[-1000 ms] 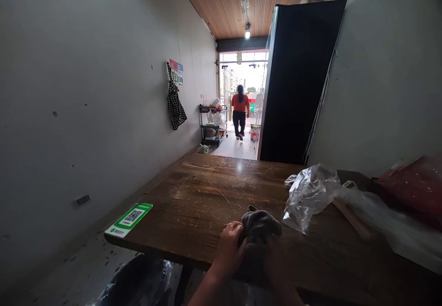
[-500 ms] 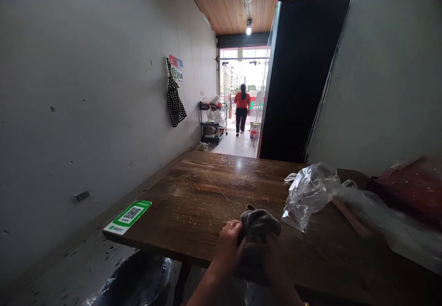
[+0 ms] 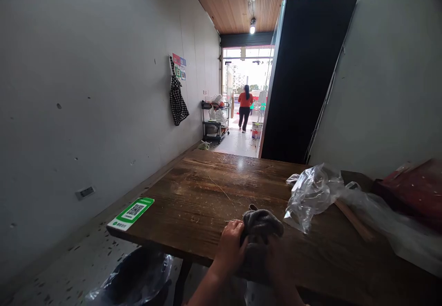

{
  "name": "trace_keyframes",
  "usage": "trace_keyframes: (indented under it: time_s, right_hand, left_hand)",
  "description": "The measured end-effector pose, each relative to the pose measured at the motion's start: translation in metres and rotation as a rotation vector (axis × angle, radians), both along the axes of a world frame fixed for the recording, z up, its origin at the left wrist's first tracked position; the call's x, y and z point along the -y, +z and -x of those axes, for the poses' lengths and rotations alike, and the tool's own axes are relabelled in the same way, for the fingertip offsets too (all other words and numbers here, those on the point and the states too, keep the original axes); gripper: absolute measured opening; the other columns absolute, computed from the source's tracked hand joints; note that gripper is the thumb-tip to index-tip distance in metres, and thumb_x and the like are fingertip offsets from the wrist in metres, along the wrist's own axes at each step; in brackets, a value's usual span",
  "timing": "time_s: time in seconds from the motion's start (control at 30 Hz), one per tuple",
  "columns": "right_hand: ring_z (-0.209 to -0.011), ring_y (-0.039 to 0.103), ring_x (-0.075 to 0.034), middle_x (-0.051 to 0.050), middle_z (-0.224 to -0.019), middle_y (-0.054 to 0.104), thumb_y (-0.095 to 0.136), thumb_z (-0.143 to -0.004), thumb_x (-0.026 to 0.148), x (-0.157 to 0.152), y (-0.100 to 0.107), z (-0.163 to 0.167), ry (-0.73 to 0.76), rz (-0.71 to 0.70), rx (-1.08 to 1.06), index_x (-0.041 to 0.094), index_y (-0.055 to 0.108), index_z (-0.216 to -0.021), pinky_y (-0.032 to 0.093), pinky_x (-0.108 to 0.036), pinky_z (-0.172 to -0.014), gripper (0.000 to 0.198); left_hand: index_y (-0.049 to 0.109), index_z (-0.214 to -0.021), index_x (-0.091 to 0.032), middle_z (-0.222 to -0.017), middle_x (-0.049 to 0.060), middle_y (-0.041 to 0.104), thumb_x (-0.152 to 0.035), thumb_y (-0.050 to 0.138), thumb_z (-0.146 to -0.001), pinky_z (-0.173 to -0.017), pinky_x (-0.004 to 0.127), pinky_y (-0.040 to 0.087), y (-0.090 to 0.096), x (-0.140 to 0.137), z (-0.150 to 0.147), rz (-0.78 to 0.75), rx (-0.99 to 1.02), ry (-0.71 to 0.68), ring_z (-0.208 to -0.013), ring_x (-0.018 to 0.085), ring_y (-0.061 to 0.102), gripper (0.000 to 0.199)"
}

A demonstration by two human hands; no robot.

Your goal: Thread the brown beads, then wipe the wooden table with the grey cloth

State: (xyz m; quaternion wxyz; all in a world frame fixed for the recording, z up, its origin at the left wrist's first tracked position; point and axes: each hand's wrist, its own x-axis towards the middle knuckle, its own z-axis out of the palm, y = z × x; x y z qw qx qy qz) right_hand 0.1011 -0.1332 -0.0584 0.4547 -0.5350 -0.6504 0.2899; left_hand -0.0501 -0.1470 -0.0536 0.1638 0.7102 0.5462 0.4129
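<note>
A bunched grey cloth (image 3: 263, 223) is near the front edge of the dark wooden table (image 3: 193, 195). My left hand (image 3: 232, 242) grips the cloth's left side with curled fingers. On its right side, my right hand (image 3: 276, 256) is closed on the cloth too, dim and smeared by motion. A small dark loop (image 3: 253, 207) pokes out just beyond the cloth; what it belongs to is hidden. The cloth's lower part hangs in shadow between my wrists, so I cannot tell whether anything is wrapped inside.
Crumpled clear plastic bags (image 3: 314, 195) and a dark red bag (image 3: 410, 191) lie on the right. A green QR-code card (image 3: 134, 212) is at the left corner, above a lined bin (image 3: 138, 276). Beyond stand a black cabinet (image 3: 307, 75), a cart (image 3: 216, 121) and a person (image 3: 246, 105).
Both hands stay on the cloth with almost no shift. The view has turned slightly left. In the doorway, the distant person has taken a step.
</note>
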Motion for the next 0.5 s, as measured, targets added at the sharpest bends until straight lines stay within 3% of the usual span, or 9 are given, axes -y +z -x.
trace_keyframes:
  time_s: [0.17, 0.27, 0.4, 0.5]
  right_hand:
    - [-0.085, 0.068, -0.03, -0.014, -0.089, 0.075, 0.052, -0.08, 0.043, -0.0033, -0.0083, -0.0044, -0.026, 0.001, 0.009, 0.016, 0.074, -0.091, 0.051, -0.037, -0.074, 0.037]
    - [-0.077, 0.067, -0.028, -0.013, -0.082, 0.074, 0.052, -0.082, 0.048, -0.0032, -0.0097, -0.0072, -0.066, 0.007, -0.031, 0.017, 0.073, -0.08, 0.05, -0.036, -0.069, 0.038]
    - [-0.068, 0.063, -0.024, -0.009, -0.07, 0.07, 0.053, -0.082, 0.06, -0.0026, -0.0078, -0.0069, -0.142, -0.043, -0.209, 0.018, 0.069, -0.071, 0.05, -0.035, -0.065, 0.046]
    - [-0.071, 0.062, -0.021, -0.006, -0.076, 0.069, 0.05, -0.087, 0.063, -0.0018, -0.0049, -0.004, -0.139, -0.103, -0.369, 0.018, 0.068, -0.08, 0.052, -0.034, -0.065, 0.049]
  left_hand:
    - [0.062, -0.099, -0.017, -0.108, 0.012, 0.066, -0.016, 0.053, -0.083, -0.095, 0.045, 0.046, -0.0002, 0.0004, -0.0014, 0.008, 0.017, 0.017, -0.105, 0.028, 0.057, 0.019]
    - [0.062, -0.097, -0.019, -0.108, 0.011, 0.066, -0.016, 0.055, -0.081, -0.095, 0.045, 0.046, 0.0017, 0.0014, -0.0017, 0.009, 0.04, 0.024, -0.104, 0.028, 0.058, 0.017]
    - [0.062, -0.093, -0.02, -0.107, 0.01, 0.066, -0.024, 0.056, -0.085, -0.094, 0.045, 0.046, 0.0048, 0.0031, 0.0, 0.011, 0.096, 0.005, -0.104, 0.028, 0.059, 0.011]
    - [0.063, -0.098, -0.02, -0.109, 0.011, 0.066, -0.034, 0.05, -0.092, -0.096, 0.046, 0.045, 0.0035, 0.0019, 0.0033, -0.011, 0.181, -0.019, -0.106, 0.027, 0.058, 0.02]
